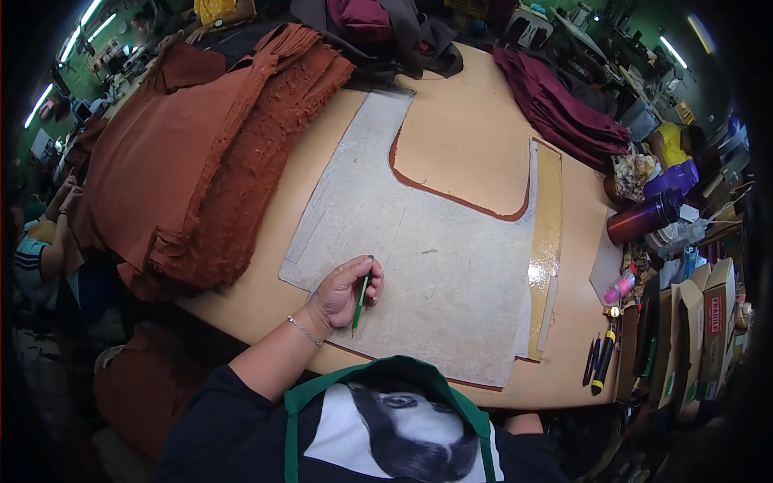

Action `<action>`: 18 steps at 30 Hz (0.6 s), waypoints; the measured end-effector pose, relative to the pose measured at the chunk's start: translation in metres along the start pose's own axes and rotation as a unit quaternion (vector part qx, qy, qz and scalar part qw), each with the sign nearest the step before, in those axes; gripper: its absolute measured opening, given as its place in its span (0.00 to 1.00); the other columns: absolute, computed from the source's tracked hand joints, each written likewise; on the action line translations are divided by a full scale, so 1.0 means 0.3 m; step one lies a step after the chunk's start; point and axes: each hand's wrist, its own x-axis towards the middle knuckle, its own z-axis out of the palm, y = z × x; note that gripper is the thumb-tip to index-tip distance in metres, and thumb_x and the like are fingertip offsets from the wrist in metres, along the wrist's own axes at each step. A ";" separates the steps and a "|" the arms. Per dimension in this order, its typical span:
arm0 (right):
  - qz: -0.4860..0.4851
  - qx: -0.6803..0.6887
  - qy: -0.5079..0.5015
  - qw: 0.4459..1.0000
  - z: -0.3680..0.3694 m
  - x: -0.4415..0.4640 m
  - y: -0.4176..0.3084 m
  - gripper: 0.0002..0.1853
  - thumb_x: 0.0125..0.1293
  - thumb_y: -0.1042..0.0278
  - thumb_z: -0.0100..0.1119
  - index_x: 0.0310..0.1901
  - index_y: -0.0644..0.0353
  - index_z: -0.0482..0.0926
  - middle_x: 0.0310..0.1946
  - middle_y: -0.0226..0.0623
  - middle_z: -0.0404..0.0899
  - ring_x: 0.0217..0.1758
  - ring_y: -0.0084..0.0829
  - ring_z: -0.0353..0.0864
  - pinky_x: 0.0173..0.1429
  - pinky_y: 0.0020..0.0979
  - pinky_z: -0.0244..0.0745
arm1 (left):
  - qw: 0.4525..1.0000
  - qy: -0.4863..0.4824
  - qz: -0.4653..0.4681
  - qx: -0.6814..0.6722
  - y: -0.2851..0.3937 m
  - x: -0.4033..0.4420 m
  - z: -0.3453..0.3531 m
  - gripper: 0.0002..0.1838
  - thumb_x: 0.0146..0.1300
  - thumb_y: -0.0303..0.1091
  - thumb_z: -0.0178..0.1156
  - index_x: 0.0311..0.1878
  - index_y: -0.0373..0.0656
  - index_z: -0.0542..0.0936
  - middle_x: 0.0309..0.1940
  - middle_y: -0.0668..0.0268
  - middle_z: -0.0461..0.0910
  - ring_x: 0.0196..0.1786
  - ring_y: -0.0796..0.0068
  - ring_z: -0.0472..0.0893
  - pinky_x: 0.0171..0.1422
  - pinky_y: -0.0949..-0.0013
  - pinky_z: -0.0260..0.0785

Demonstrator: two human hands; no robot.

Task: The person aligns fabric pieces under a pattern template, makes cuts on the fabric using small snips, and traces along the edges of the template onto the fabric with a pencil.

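My left hand is closed around a green pencil, whose sharpened end points down toward my body. It rests over the lower left part of a large grey pattern piece with a deep curved cutout at its far side. Rust-brown fabric shows as a thin rim along that cutout and the near edge. A yellowish strip lies along the pattern's right side. Only a bit of my right arm shows by the table's near edge; my right hand is hidden.
A tall stack of rust-brown fabric covers the table's left. Maroon cloth lies at the far right, and dark cloth at the back. A tumbler, a yellow-black cutter and cardboard boxes line the right edge. Other people are at left.
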 end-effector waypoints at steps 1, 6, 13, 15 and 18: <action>0.001 -0.003 0.002 1.000 -0.001 -0.003 -0.001 0.08 0.52 0.68 0.61 0.31 0.63 0.79 0.26 0.41 0.79 0.29 0.34 0.78 0.36 0.32 0.73 | 1.000 0.002 0.000 -0.003 -0.005 0.000 0.000 0.11 0.63 0.42 0.49 0.32 0.45 0.71 0.25 0.72 0.67 0.27 0.83 0.67 0.30 0.78 0.62; 0.001 -0.021 0.001 1.000 0.022 -0.040 0.008 0.08 0.52 0.68 0.62 0.31 0.63 0.79 0.25 0.41 0.79 0.29 0.34 0.78 0.36 0.32 0.73 | 1.000 0.000 0.002 -0.015 -0.003 0.001 0.006 0.09 0.63 0.41 0.49 0.33 0.46 0.72 0.25 0.73 0.71 0.25 0.86 0.70 0.31 0.80 0.63; -0.024 -0.102 -0.036 0.994 0.073 -0.229 0.100 0.08 0.51 0.68 0.62 0.30 0.62 0.79 0.25 0.42 0.79 0.29 0.35 0.79 0.36 0.33 0.73 | 0.999 -0.015 0.010 -0.031 -0.007 -0.002 -0.009 0.10 0.63 0.41 0.50 0.34 0.44 0.72 0.26 0.70 0.70 0.29 0.82 0.71 0.33 0.77 0.64; -0.048 -0.148 -0.028 0.987 0.013 -0.333 0.127 0.08 0.51 0.67 0.62 0.30 0.62 0.79 0.25 0.42 0.79 0.29 0.36 0.79 0.37 0.33 0.73 | 0.998 -0.034 0.049 -0.015 -0.017 0.003 -0.011 0.10 0.62 0.40 0.51 0.35 0.44 0.74 0.26 0.70 0.72 0.29 0.80 0.72 0.35 0.77 0.65; -0.047 -0.207 0.008 0.977 -0.163 -0.536 0.111 0.06 0.45 0.70 0.65 0.26 0.59 0.78 0.25 0.43 0.78 0.31 0.40 0.79 0.37 0.36 0.72 | 0.993 -0.076 0.081 -0.032 -0.028 -0.011 -0.015 0.10 0.61 0.41 0.52 0.37 0.44 0.75 0.33 0.70 0.74 0.37 0.79 0.74 0.38 0.75 0.67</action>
